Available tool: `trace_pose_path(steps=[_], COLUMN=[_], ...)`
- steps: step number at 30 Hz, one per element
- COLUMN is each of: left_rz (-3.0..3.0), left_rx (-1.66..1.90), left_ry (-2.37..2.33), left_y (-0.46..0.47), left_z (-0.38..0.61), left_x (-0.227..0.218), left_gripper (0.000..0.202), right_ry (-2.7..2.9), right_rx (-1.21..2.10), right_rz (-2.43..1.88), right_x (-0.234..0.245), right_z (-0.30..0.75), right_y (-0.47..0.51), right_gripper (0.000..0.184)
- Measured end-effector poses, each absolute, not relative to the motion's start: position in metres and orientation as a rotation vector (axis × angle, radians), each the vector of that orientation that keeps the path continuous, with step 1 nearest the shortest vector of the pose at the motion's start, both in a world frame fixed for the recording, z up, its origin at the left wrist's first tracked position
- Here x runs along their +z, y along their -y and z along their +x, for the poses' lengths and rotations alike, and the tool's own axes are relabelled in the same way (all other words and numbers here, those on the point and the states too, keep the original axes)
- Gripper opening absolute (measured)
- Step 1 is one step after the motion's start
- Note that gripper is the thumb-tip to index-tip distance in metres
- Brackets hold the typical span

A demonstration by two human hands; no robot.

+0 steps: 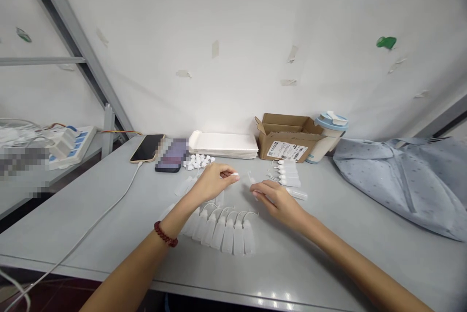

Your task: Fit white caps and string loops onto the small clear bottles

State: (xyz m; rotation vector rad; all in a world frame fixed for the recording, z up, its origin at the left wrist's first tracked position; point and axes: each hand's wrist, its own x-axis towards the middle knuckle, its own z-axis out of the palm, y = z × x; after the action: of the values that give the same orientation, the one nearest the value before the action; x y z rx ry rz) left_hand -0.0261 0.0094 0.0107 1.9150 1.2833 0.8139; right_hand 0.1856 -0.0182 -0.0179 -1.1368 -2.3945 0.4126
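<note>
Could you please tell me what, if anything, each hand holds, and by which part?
The left hand pinches a small white piece, gripped part unclear. The right hand holds a translucent piece below its projecting upper end.

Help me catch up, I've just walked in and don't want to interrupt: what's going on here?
Someone's left hand holds a small white piece; the right hand holds what looks like a clear bottle, apart from it. A row of bottles lies in the foreground, and bottles with white caps lie beyond the right hand. A pile of white pieces sits past the left hand.
</note>
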Motion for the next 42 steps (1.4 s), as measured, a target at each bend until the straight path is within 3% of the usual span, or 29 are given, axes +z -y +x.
trace_pose_path(steps=[5, 13, 29, 42], left_rz=[1.828, 1.730, 1.819, 1.684], left_rx=[0.690, 0.664, 0.515, 0.568], left_ry=[-1.188, -1.065, -0.895, -0.864], left_y=[-0.001, 0.009, 0.013, 0.016], left_z=[-0.018, -0.009, -0.008, -0.005], left_x=[0.015, 0.020, 0.021, 0.016], left_gripper=[0.031, 0.035, 0.029, 0.023], right_ry=[2.085, 1.904, 1.798, 1.557], right_rx=[0.596, 0.985, 1.191, 1.567], right_rz=[-1.164, -1.142, -1.003, -0.941], right_x=[-0.010, -0.007, -0.009, -0.003], right_z=[0.194, 0.189, 0.190, 0.191], right_y=[0.033, 0.040, 0.044, 0.043], right_gripper=[0.011, 0.011, 0.008, 0.009])
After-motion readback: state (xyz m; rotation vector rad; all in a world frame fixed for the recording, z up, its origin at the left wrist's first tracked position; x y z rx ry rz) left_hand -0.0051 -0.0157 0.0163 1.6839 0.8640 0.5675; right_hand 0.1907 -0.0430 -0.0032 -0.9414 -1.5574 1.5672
